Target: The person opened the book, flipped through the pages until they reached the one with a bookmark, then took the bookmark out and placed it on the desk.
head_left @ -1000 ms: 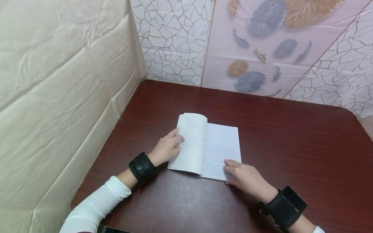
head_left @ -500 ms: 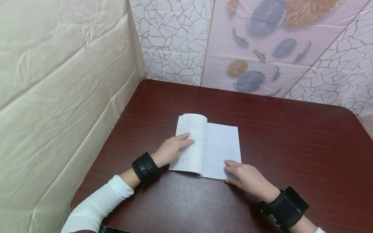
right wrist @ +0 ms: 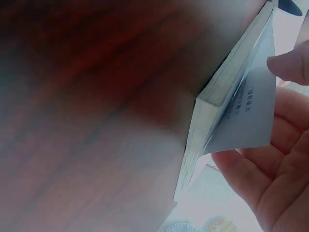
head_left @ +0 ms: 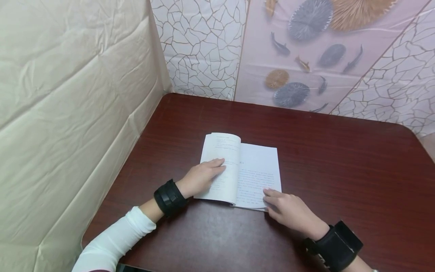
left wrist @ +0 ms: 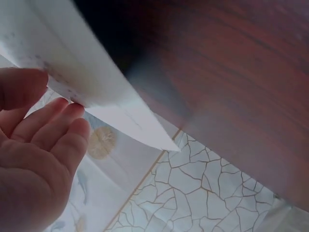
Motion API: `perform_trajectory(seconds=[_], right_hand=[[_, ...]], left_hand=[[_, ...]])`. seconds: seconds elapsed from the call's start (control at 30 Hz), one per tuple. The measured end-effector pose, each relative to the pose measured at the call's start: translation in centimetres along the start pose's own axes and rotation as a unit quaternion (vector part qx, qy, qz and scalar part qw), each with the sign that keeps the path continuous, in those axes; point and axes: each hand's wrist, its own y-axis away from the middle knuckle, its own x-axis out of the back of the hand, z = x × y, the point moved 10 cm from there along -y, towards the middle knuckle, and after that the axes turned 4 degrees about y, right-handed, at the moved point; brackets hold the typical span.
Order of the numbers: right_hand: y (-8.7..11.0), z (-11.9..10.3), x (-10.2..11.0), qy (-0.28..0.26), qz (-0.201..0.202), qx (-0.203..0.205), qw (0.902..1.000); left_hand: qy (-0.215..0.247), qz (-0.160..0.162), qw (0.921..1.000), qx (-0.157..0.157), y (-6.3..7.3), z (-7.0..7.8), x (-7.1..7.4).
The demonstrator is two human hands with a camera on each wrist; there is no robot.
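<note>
An open book [head_left: 258, 162] lies on the dark red-brown table. Its left-hand pages [head_left: 225, 147] curve up toward the spine. My left hand [head_left: 198, 178] rests on those pages with its fingers stretched toward the spine. In the left wrist view its fingertips [left wrist: 75, 108] touch the paper. At the lower right corner of the book, my right hand [head_left: 289, 211] pinches a page [right wrist: 248, 121]. The right wrist view has the thumb [right wrist: 289, 65] on the page's underside and the fingers behind it. That page stands away from the thick page block [right wrist: 207, 108].
The wooden table [head_left: 340, 166] extends around the book to rounded far corners. Behind it hangs a patterned wall covering [head_left: 289, 56], with a cream padded fabric [head_left: 74, 113] along the left side. A dark flat object [head_left: 130, 268] shows at the near edge.
My left hand has slid right from the outer edge onto the left pages. My right hand has shifted slightly right and nearer, and the page corner under it has come up.
</note>
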Motion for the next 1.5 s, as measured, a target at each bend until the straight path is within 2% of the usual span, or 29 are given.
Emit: perform_trajectory(seconds=[0.13,0.33,0.43,0.6,0.67,0.73,0.87,0.97,1.03,1.23,1.33,1.43,1.5], right_hand=[[0.3,-0.1,0.4,0.005,0.023,0.005,0.9997],[0.6,-0.1,1.0,0.019,0.055,0.008,0.9983],[0.8,0.0,1.4,0.023,0.069,0.011,0.9972],[1.2,0.2,3.2,0.033,0.144,0.013,0.9889],[1.4,0.5,3.8,0.031,0.174,-0.007,0.9843],[1.5,1.1,4.2,0.018,0.186,-0.043,0.9815],[1.5,2.5,4.0,-0.018,0.158,-0.129,0.9788],[1.3,3.2,3.4,-0.039,0.123,-0.167,0.9774],[0.9,2.9,2.9,-0.055,0.106,-0.16,0.9799],[-0.3,-0.3,1.3,-0.104,0.052,-0.051,0.9919],[-0.5,-1.4,0.7,-0.096,0.033,-0.027,0.9945],[-0.8,-2.4,0.5,-0.072,0.033,-0.005,0.9969],[-1.1,-3.1,0.6,-0.06,0.039,0.013,0.9974]], left_hand=[[0.005,0.002,1.0,0.002,0.0,0.4,0.1],[0.012,0.026,0.9996,-0.002,-0.1,0.9,0.3],[0.019,0.025,0.9995,0.001,0.0,1.0,0.2],[0.031,0.026,0.9992,-0.003,0.1,1.2,0.1],[0.033,0.03,0.999,-0.006,0.2,1.2,0.1],[0.036,0.032,0.9988,-0.007,0.2,1.2,0.1],[0.046,0.029,0.9986,-0.001,0.2,1.0,-0.1],[0.062,0.024,0.9978,0.006,0.2,0.8,-0.2],[0.079,0.021,0.9966,0.01,0.2,0.5,-0.2],[0.153,0.021,0.9873,0.036,0.0,-0.6,-0.2],[0.197,0.026,0.9784,0.056,-0.1,-1.3,0.0],[0.238,0.041,0.9677,0.073,-0.1,-1.8,0.5],[0.248,0.055,0.9639,0.078,-0.1,-2.1,1.0]])
